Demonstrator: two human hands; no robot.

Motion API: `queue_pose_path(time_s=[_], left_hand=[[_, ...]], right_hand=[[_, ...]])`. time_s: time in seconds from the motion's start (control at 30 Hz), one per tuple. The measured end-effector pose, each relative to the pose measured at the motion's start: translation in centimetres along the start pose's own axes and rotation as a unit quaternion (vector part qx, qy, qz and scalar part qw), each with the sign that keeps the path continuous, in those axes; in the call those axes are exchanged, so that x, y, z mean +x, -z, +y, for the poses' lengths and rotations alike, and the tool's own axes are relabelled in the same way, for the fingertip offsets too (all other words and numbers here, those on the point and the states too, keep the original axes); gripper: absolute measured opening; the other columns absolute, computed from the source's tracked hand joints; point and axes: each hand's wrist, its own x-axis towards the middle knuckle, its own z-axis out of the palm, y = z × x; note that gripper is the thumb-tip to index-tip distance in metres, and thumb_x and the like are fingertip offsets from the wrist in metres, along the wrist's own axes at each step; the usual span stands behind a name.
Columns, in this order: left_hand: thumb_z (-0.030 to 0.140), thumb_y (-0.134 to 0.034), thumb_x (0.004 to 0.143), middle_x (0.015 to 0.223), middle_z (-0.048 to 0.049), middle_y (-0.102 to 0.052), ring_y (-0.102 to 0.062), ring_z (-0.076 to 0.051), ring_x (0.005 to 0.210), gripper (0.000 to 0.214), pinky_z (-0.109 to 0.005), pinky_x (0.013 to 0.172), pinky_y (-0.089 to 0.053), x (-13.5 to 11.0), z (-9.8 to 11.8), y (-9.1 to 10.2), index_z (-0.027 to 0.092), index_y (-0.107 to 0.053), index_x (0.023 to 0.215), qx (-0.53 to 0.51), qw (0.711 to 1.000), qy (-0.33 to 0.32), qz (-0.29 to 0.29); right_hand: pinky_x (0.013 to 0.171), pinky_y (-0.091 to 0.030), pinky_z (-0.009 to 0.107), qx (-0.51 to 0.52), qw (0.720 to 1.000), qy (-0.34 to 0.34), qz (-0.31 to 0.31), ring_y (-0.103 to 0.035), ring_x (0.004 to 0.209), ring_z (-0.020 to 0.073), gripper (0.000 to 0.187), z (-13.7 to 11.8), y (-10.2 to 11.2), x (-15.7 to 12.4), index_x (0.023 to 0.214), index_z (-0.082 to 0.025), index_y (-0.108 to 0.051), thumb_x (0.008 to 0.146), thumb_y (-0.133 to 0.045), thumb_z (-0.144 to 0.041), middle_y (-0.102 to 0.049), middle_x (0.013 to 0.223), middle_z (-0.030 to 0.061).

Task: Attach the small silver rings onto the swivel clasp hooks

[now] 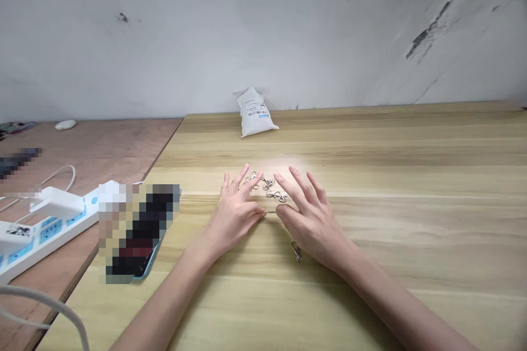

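Observation:
My left hand [235,209] pinches one end of a small, thin metal piece [270,212] between thumb and index finger, while the other fingers fan out. At the opposite end of that piece, the bent index finger of my right hand [307,214] closes in a pinch; its thumb is mostly hidden. Seen nearly edge-on, the piece cannot be made out further. Just beyond the fingertips lie several silver lobster clasps with rings [268,182]. One more lobster clasp [296,252] rests apart from these, below my right hand.
A white packet with a printed label [257,115] stands near the wall. To the left lies a phone in a light-blue case [152,255], partly pixelated. Farther left, a white power strip [61,230] with plugged-in chargers and a looping cable [61,307] borders the wooden table [411,175].

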Motion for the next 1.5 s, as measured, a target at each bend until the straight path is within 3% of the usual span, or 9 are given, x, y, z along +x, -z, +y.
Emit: queue_pose_path(time_s=[0.53, 0.9, 1.2, 1.5], left_hand=[[0.025, -0.061, 0.09, 0.15, -0.0076, -0.043, -0.02, -0.034, 0.147, 0.019, -0.071, 0.111, -0.016, 0.0, 0.1, 0.0, 0.021, -0.072, 0.074, 0.01, 1.0, 0.001, -0.008], [0.024, -0.062, 0.089, 0.147, -0.0065, -0.047, -0.023, -0.032, 0.146, 0.019, -0.071, 0.112, -0.014, 0.1, 0.1, 0.3, 0.02, -0.07, 0.073, -0.009, 1.0, 0.003, -0.029], [0.026, -0.06, 0.09, 0.146, -0.0063, -0.048, -0.023, -0.032, 0.146, 0.019, -0.07, 0.113, -0.014, 0.1, -0.1, 0.2, 0.02, -0.069, 0.075, -0.023, 0.999, 0.006, -0.038], [0.03, -0.061, 0.09, 0.148, -0.0036, -0.046, -0.022, -0.029, 0.147, 0.02, -0.069, 0.114, -0.012, 0.1, 0.0, 0.1, 0.021, -0.069, 0.074, -0.034, 0.998, 0.019, -0.048]], right_hand=[[0.114, -0.027, 0.058, 0.01, 1.0, -0.004, -0.003, -0.027, 0.144, 0.0329, 0.014, 0.0, 0.1, 0.1, 0.077, -0.017, -0.061, 0.089, -0.055, -0.012, -0.044, 0.148, 0.0126], [0.117, -0.023, 0.06, -0.065, 0.995, 0.065, -0.043, -0.021, 0.145, 0.0362, 0.018, -0.8, 0.6, 0.4, 0.096, -0.016, -0.067, 0.088, -0.053, -0.009, -0.051, 0.141, 0.0107], [0.119, -0.021, 0.06, -0.083, 0.989, 0.103, -0.068, -0.027, 0.143, 0.0368, 0.017, -0.1, 0.3, 0.7, 0.097, -0.016, -0.068, 0.092, -0.052, -0.012, -0.059, 0.125, 0.0087], [0.118, -0.018, 0.059, -0.037, 0.995, 0.071, -0.064, -0.027, 0.143, 0.0322, 0.018, 0.4, -0.3, -0.2, 0.097, -0.018, -0.067, 0.091, -0.052, -0.01, -0.06, 0.125, 0.0094]])
